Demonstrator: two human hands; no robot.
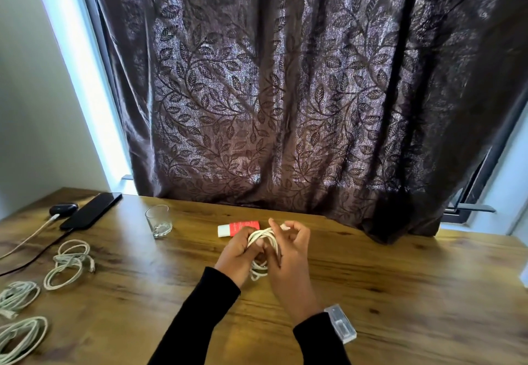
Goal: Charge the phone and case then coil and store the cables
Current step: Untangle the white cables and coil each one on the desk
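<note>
A wooden table with a warm brown grain and dark knots is spread beneath the hands and out to both sides of them. Beyond the hands, a dark brown curtain patterned with leafy vines is hung across a window — its hem is dropped to the table's far edge. Daylight is let through the weave, and a bright strip is seen up and to the left of the hands, where a pale window frame is left uncovered. Further left, a plain light wall is shown. To the right — past the curtain's edge — a dark frame bar is visible.
</note>
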